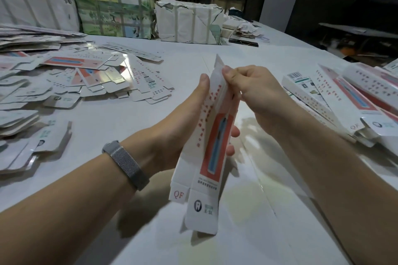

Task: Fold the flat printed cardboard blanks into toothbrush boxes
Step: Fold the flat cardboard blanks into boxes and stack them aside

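A broad strip of bare white table (258, 211) is left open through the middle, running from 6 o'clock up toward 12 o'clock, and passage along it is blocked only by the half-formed box (212, 135) held above it between the left hand (183, 127) and the right hand (256, 94). From 8 to 10 o'clock the surface is covered by loose flat blanks (71, 77) — overlapping and spread wide. At 3 o'clock the edge is crowded by folded boxes (344, 101) lying in a pile. Toward 11 and 12 o'clock the far side is walled off by strapped bundles (114, 4) — tall, side by side.
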Available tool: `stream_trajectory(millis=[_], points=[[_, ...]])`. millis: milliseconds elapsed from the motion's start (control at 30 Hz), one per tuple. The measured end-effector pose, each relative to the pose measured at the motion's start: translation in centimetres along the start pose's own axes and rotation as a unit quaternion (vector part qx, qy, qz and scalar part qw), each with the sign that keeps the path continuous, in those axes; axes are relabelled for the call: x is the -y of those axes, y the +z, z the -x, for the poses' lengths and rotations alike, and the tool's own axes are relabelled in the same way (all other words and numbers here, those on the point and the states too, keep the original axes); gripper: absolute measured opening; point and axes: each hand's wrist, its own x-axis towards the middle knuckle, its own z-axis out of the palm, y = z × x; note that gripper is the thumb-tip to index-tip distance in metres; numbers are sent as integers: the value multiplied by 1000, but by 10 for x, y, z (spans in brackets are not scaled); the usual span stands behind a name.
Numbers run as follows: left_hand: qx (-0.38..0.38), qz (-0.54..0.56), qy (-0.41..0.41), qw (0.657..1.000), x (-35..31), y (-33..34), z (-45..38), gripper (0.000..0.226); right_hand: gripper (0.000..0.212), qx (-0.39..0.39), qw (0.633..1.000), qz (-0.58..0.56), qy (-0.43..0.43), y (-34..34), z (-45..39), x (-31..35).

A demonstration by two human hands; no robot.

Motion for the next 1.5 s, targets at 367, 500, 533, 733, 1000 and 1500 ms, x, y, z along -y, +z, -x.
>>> stream_trajectory(millis=[367,500,533,733,1000,1500], points=[[53,19,-15,998,0,1,3,81,39,-50,998,-35,-20,-3,1,0],[39,38,-24,998,2,7,-3,79,28,-54,993,-102,8,-8,-3,4],[37,44,-22,998,5,8,-4,79,28,-58,993,-98,6,-8,-2,4],[21,-1,55,998,5,6,0,59,25,-106,986,-100,-76,5,9,6],[-21,119,63,991,9,13,1,28,30,35,979,-199,-2,30,18,-5],[-193,-164,265,931,15,0,-15,70,51,-27,988,-124,-91,35,21,-5]])
